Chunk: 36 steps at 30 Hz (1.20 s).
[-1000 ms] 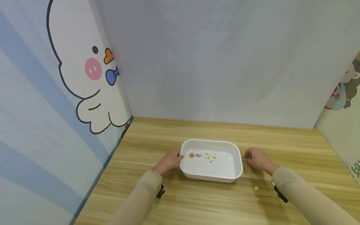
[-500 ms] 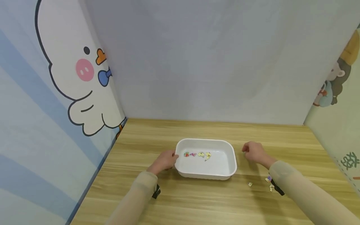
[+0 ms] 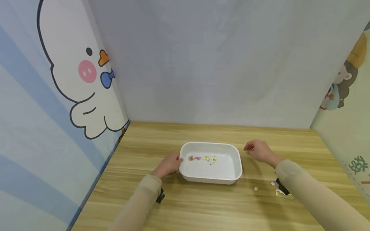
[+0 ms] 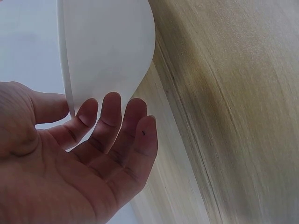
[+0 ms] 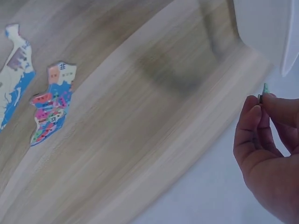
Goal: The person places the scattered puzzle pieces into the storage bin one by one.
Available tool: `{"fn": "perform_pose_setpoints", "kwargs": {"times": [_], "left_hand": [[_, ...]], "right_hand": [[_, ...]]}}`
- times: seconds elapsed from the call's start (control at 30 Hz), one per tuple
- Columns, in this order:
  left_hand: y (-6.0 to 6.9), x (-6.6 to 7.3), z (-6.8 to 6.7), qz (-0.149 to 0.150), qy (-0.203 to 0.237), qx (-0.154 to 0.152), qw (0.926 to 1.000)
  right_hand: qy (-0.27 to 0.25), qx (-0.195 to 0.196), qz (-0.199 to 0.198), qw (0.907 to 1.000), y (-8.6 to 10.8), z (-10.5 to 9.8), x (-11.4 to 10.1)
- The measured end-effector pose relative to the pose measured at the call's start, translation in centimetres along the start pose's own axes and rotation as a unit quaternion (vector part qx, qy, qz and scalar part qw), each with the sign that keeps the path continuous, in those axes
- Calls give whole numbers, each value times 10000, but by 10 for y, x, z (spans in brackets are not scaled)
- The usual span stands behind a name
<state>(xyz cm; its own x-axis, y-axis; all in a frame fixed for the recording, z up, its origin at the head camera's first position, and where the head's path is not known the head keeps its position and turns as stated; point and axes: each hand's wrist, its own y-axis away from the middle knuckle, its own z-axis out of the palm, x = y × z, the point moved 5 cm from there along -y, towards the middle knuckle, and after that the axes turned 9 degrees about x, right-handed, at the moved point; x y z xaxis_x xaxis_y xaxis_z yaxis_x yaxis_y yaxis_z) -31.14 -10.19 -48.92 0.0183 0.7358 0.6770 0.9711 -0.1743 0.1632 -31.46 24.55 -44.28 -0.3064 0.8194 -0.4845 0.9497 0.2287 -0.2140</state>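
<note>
A white plastic tray (image 3: 225,170) stands on the wooden table, a short row of small coloured map-shaped puzzle pieces (image 3: 206,158) lying in its left half. At the tray's left end my left hand (image 3: 169,164) grips the rim, thumb on top and fingers curled under the outer wall (image 4: 110,37). My right hand (image 3: 260,150) hovers beyond the tray's right rim. Between its thumb and index finger it pinches a tiny puzzle piece (image 5: 266,88), whose green edge shows in the right wrist view; the rest is hidden by the fingertips.
Several loose puzzle pieces (image 3: 278,192) lie under the right forearm, partly covered by it. A single small piece (image 3: 256,189) lies nearer the tray. In the right wrist view, a multicoloured piece (image 5: 53,105) rests on the table. A grey curtain (image 3: 214,64) hangs behind.
My right hand has risen and moved slightly farther from me beside the tray, uncovering more loose pieces. The left hand stays on the rim. The head view has shifted a little.
</note>
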Motion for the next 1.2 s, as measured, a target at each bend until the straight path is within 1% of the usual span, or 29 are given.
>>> {"fn": "perform_pose_setpoints", "kwargs": {"times": [0.23, 0.33, 0.43, 0.7, 0.87, 0.93, 1.1, 1.2], "left_hand": [[0, -3, -3, 4, -30, -9, 10000], [0, -3, -4, 28, -5, -5, 10000], [0, -3, -4, 31, 43, -12, 10000], [-2, -6, -2, 4, 3, 3, 10000], [-2, -5, -2, -33, 19, -8, 10000], [-1, -4, -2, -35, 36, -5, 10000], [-1, -5, -3, -43, 66, -12, 10000], [0, -6, -3, -26, 116, -8, 9999]], "right_hand": [[-104, 90, 12, 9999, -13, 1, -9], [-141, 126, -58, 9998, -19, 0, -15], [-177, 79, -108, 9998, -24, 1, -22], [-111, -128, -181, 9997, -33, 8, -41], [-124, -364, 17, 9993, -38, 15, -48], [-101, -478, 26, 9988, -40, 18, -52], [71, -729, -261, 9970, -43, 28, -60], [193, -875, -341, 9954, -45, 36, -62]]}}
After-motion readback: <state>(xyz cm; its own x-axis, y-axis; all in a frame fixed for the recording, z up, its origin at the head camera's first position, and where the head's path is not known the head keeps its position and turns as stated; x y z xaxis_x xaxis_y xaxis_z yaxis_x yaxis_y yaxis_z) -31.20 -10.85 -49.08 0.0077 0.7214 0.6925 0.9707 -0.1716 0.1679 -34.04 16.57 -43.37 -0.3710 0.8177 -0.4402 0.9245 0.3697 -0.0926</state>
